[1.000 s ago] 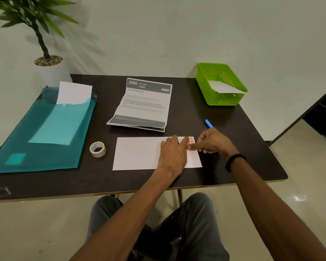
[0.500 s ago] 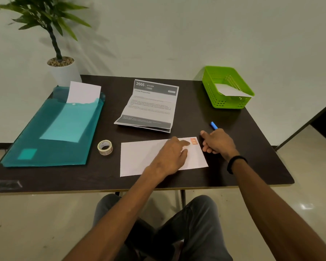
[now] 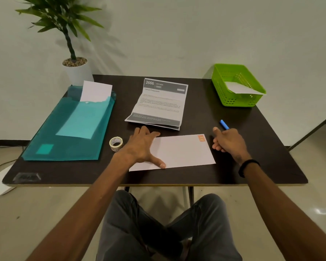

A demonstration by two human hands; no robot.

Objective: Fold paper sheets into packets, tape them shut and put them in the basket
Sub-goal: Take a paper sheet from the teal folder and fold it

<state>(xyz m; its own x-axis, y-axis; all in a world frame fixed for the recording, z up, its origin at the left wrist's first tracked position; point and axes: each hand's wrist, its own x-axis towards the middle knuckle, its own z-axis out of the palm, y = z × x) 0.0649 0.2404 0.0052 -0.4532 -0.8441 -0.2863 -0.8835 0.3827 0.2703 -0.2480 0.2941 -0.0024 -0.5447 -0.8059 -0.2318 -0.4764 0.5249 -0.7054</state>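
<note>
Right now your left hand (image 3: 142, 146) lies spread flat on the left end of the folded packet (image 3: 179, 150), whose long axis runs left to right across the bench (image 3: 262, 147); an orange tab (image 3: 201, 138) marks its far right corner. Your right hand (image 3: 228, 141), fingers curled round a blue pen (image 3: 224, 124), sits just beside that end. Beyond, a printed sheet (image 3: 159, 104) reads "2666 KITCHEN"; the green basket (image 3: 235, 85) is far right, nearer your right hand

The left hand (image 3: 143, 147) has slid from the orange sticker (image 3: 201, 138) to the far left end of the white packet (image 3: 179, 151), fingers spread flat there. The right hand (image 3: 228, 141) has drawn back off the packet, just right of it
</note>
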